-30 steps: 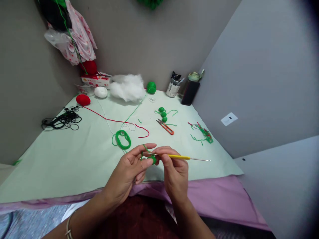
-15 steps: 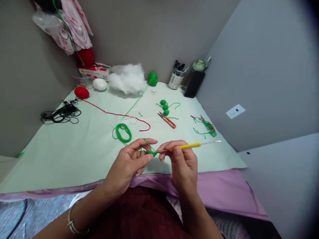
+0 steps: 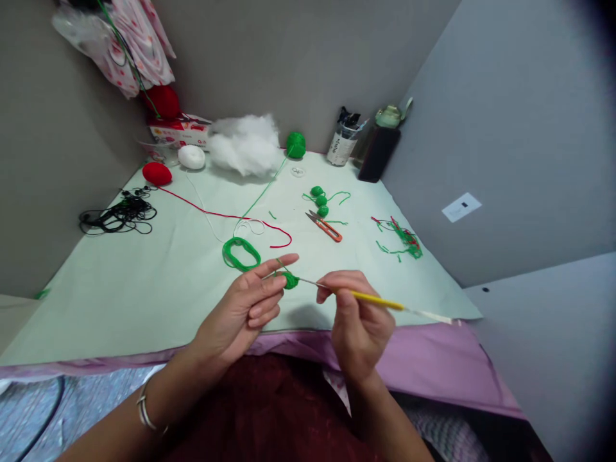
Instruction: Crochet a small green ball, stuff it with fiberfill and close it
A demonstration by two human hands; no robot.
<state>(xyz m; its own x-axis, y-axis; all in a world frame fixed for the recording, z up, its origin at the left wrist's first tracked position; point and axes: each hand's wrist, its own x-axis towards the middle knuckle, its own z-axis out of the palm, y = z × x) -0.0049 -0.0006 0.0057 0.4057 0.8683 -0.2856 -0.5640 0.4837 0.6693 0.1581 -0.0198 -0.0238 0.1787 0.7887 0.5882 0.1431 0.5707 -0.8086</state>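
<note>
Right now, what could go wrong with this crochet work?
The crochet hook meets the green crochet piece only at its edge, so a loop might slip off. The green yarn coil lies close to the left hand and the loose white yarn, so strands could tangle.

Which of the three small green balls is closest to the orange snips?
The front ball of the row, lying right by the orange snips; the other two sit farther back.

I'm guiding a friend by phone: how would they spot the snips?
On the pale green table cover, find three small green balls beyond the right hand. The snips lie just nearer, set apart from surrounding yarn by orange handles and pointed blades.
</note>
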